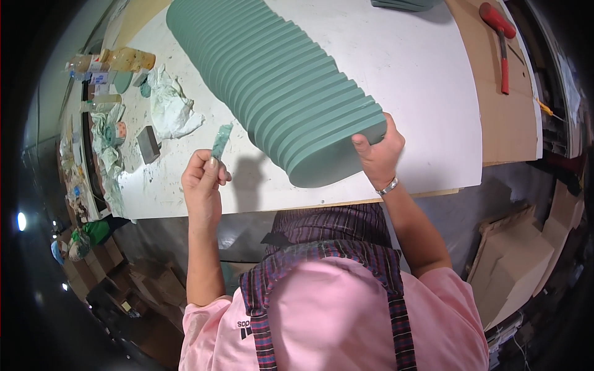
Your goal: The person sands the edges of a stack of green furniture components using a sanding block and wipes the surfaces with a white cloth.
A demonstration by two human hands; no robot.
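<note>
A long slanted row of thin green rounded-end panels (pixel 272 80) lies overlapping on the white tabletop (pixel 421 111). My right hand (pixel 380 154) is closed on the right edge of the nearest green panel (pixel 334 157), thumb on its face and fingers behind. To the left of the row, my left hand (pixel 204 176) is raised above the table and pinches a short, flat, green-smeared strip (pixel 221 141). What the strip is made of cannot be made out.
Left of my left hand lie a dark grey block (pixel 148 144) and a crumpled stained cloth (pixel 172 105). Bottles (pixel 130 60) stand at the far left. A red mallet (pixel 500 31) rests at the far right; more green panels (pixel 405 4) lie at the back.
</note>
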